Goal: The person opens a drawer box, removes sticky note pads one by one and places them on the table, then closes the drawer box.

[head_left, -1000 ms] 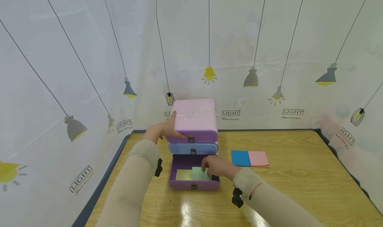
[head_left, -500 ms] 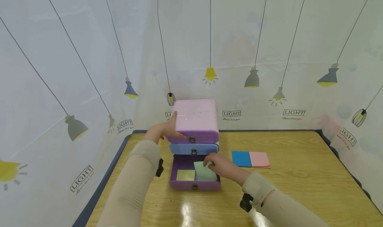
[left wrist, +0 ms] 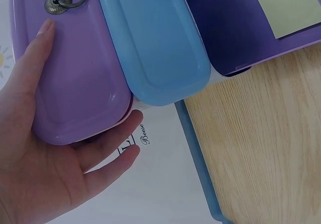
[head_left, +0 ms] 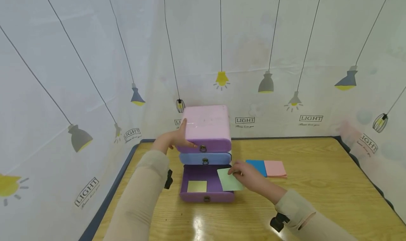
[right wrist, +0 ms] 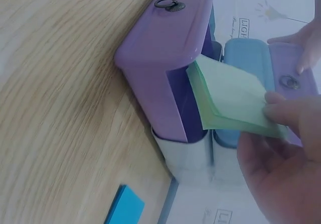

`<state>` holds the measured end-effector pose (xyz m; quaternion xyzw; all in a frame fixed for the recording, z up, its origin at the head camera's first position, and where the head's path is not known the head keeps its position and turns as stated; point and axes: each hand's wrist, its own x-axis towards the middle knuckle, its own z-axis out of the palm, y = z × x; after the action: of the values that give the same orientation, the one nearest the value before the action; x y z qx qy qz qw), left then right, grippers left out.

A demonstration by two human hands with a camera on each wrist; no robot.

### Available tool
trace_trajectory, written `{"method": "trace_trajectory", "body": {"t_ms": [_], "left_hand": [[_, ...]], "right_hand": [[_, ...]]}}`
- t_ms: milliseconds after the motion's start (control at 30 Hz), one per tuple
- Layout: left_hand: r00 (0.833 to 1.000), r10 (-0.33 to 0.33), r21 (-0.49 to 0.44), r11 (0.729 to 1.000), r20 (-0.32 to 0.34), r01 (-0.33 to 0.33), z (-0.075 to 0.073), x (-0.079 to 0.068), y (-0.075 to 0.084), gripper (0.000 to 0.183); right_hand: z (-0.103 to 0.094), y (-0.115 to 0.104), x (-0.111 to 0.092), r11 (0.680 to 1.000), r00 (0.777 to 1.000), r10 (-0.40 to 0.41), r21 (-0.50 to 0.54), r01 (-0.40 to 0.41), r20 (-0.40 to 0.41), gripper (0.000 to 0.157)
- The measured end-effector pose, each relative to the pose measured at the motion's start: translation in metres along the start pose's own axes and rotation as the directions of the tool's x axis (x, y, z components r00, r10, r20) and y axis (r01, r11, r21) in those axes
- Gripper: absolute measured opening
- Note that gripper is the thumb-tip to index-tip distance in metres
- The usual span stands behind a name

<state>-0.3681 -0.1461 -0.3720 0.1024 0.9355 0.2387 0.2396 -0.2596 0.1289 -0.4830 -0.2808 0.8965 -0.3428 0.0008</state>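
A pale green sticky note pad (head_left: 229, 180) hangs tilted over the right side of the lowest purple drawer (head_left: 207, 197), which is pulled out. My right hand (head_left: 250, 175) pinches the pad by one edge; its stacked sheets show in the right wrist view. A yellow sticky note pad (head_left: 197, 186) lies in the drawer's left part. My left hand (head_left: 177, 137) rests against the left side of the pink-topped drawer unit (head_left: 207, 122). Its thumb (left wrist: 42, 45) lies on the front of the closed top drawer (left wrist: 83, 73), while two other fingers extend loosely past the side.
Blue (head_left: 257, 167) and pink sticky note pads (head_left: 275, 168) lie side by side on the wooden table (head_left: 317, 188), right of the unit. The blue middle drawer (head_left: 205, 158) is closed. A lamp-printed sheet (head_left: 285, 50) stands behind.
My right hand has lifted the green sticky note pad from the drawer and moved it right, to the drawer's side wall. The left hand has stayed at the unit.
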Motion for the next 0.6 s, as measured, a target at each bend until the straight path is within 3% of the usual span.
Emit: {"method": "trace_trajectory", "body": {"t_ms": [200, 433, 600], "left_hand": [[1.000, 0.012, -0.008, 1.000, -0.012, -0.012, 0.001, 0.002, -0.002, 0.125], [1.000, 0.011, -0.037, 0.999, -0.014, -0.012, 0.002, 0.003, -0.004, 0.127], [0.999, 0.027, -0.048, 0.998, -0.024, -0.028, 0.002, 0.000, -0.002, 0.126]], "right_hand": [[-0.011, 0.004, -0.019, 0.999, 0.997, 0.036, 0.004, -0.036, -0.070, 0.018], [-0.020, 0.014, -0.042, 0.991, 0.992, 0.104, -0.079, -0.109, -0.064, 0.039], [-0.021, 0.029, -0.055, 0.989, 0.991, 0.109, -0.090, -0.117, -0.080, 0.042]]}}
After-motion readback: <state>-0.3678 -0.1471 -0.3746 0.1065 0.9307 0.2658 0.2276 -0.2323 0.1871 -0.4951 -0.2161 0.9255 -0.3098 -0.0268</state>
